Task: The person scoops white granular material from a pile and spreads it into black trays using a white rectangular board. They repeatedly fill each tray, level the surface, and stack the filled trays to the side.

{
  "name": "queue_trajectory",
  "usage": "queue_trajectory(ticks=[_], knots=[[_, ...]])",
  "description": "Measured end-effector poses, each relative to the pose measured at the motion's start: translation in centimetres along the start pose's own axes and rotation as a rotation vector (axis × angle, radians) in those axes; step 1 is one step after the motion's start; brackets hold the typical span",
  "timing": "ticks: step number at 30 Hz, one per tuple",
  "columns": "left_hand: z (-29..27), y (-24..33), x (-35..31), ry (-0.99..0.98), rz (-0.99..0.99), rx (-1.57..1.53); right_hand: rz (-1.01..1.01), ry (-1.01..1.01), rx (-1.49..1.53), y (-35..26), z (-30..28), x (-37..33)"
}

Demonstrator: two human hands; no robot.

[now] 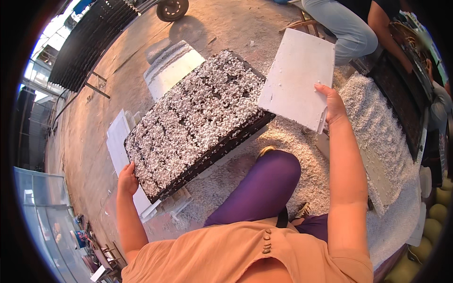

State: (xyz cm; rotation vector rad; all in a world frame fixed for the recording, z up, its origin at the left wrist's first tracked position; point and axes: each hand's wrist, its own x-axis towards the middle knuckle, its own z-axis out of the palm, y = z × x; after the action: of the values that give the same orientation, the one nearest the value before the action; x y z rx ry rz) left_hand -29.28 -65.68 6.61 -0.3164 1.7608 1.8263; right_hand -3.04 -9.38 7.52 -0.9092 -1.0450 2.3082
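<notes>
A black seedling tray (pixel 198 111) lies slanted in front of me, its top strewn with white granules and dark gaps showing between them. My left hand (pixel 126 179) is closed on the tray's near left end. With its fingers on the face and edge of a flat white board (pixel 299 66), my right hand (pixel 333 106) grips that board. The board is tilted up beside the tray's right end and overlaps it slightly. A few granules cling to the board. Part of my right hand's grip is hidden behind it.
Loose white granules (pixel 373 113) are heaped at the right. Another person's leg (pixel 347 28) and a dark tray (pixel 398 89) are at the upper right. Beyond my tray lies a pale panel (pixel 174 66). Stacked black trays (pixel 89 42) and a wheel (pixel 172 9) stand farther back.
</notes>
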Motion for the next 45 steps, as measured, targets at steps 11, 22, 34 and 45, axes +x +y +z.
queue_trajectory(ticks=[11,22,34,45], knots=[[2.4,3.5,0.2,-0.213,-0.036,0.216,-0.323,0.906,-0.566,-8.6,-31.5,-11.8],[1.9,2.9,2.2,-0.086,-0.072,0.265,-0.201,1.358,-0.538,-5.7,-46.8,-39.4],[2.7,2.1,5.7,-0.081,-0.216,-0.125,-0.586,1.342,-0.219,0.8,-37.7,-36.2],[38.9,8.8,-0.1,-0.359,1.205,0.897,-0.309,1.992,0.101,20.7,-37.9,-44.2]])
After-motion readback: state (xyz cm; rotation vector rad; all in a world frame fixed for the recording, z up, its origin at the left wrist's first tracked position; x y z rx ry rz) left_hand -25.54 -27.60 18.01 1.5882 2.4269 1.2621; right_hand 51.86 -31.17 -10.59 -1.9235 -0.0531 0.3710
